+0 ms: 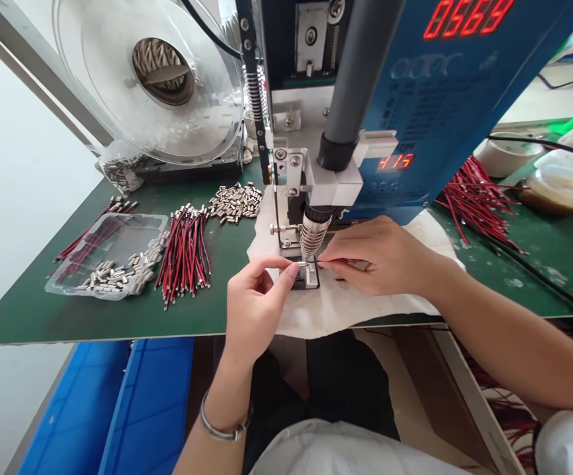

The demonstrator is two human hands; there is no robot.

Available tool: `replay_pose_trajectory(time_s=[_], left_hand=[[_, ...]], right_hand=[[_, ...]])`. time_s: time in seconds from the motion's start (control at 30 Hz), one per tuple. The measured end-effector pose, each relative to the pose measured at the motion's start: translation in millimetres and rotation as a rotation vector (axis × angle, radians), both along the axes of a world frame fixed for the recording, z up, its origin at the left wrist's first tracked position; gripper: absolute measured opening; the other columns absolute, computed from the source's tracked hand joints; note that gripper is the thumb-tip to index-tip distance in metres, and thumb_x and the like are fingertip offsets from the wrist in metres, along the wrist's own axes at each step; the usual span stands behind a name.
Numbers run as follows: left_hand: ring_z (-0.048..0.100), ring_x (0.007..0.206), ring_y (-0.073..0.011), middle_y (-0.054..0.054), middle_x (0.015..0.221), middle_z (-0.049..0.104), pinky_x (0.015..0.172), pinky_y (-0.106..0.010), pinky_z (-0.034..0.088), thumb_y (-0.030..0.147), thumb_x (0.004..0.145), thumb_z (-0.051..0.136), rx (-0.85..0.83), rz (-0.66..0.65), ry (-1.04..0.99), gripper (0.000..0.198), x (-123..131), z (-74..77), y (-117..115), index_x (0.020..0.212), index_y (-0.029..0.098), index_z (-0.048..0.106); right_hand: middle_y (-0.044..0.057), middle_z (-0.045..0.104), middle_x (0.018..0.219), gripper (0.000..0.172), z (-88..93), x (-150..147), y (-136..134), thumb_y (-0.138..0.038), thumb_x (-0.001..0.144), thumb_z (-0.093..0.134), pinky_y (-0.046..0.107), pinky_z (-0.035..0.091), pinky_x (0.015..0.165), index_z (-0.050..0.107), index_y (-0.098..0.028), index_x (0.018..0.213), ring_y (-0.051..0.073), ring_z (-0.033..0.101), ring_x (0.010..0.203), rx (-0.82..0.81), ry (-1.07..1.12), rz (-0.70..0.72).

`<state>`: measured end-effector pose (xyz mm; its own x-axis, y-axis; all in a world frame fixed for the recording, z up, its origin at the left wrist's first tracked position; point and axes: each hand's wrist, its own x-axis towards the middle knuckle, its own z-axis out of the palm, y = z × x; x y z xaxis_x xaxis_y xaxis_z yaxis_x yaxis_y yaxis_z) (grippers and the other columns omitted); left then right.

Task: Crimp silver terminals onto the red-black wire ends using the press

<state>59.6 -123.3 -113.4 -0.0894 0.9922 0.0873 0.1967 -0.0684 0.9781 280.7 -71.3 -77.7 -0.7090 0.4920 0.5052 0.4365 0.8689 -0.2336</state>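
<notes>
Under the soldering machine's tip (312, 237), my left hand (259, 300) is closed, thumb and forefinger pinching a small silver metal part, like a tiny motor, at the fixture. My right hand (382, 257) comes in from the other side, its fingertips pinched on a thin wire (322, 264) whose end lies close to that part. Beneath both sits a small metal fixture (310, 280) on a pale cloth (338, 313). The exact contact between wire and part is too small to make out.
On the green table (132, 323) stand a clear plastic tray (59, 284) of silver parts, a bundle of red-black wires (184, 254) and a heap of silver parts (235, 202). More wires (484, 204) lie right. A blue machine housing (429, 99) rises behind; blue bins (152, 402) are below.
</notes>
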Motion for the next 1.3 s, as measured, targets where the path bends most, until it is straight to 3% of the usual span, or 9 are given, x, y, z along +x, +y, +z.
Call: replay_pose_trajectory(time_s=[0.33,0.5,0.8,1.3], left_hand=[[0.032,0.05,-0.0091,0.005,0.052,0.04,0.048,-0.027,0.023,0.042,0.085,0.08,0.032,0.017,0.026,0.021,1.1,0.8,0.3,0.082,0.021,0.079],[0.031,0.05,-0.0091,0.005,0.052,0.039,0.049,-0.027,0.024,0.041,0.085,0.08,0.03,0.011,0.027,0.021,2.4,1.1,-0.1,0.081,0.02,0.078],[0.031,0.051,-0.0088,0.006,0.053,0.04,0.049,-0.027,0.024,0.04,0.086,0.079,0.044,0.008,0.025,0.02,2.2,0.3,0.0,0.082,0.02,0.078],[0.034,0.049,-0.0081,0.004,0.057,0.047,0.047,-0.025,0.025,0.045,0.086,0.079,0.041,0.078,-0.125,0.029,3.6,-0.8,-0.6,0.078,0.019,0.067]], right_hand=[[0.003,0.077,0.076,0.015,-1.0,-1.8,-0.1,-0.015,0.097,0.062,0.029,0.043,0.06,0.075,-0.017,0.089,0.016,0.067,0.065,0.013,0.01,-0.011],[0.005,0.078,0.082,0.016,0.2,-1.6,-0.4,-0.014,0.097,0.059,0.028,0.044,0.062,0.074,-0.016,0.09,0.015,0.067,0.067,-0.063,-0.009,-0.009],[0.001,0.076,0.077,0.015,-3.3,-2.9,1.0,-0.016,0.096,0.06,0.027,0.045,0.063,0.074,-0.019,0.091,0.015,0.067,0.067,-0.093,0.03,-0.029],[0.003,0.078,0.086,0.014,-1.5,-3.9,-1.3,-0.019,0.098,0.06,0.033,0.049,0.068,0.072,-0.021,0.091,0.02,0.071,0.073,-0.151,0.012,-0.03]])
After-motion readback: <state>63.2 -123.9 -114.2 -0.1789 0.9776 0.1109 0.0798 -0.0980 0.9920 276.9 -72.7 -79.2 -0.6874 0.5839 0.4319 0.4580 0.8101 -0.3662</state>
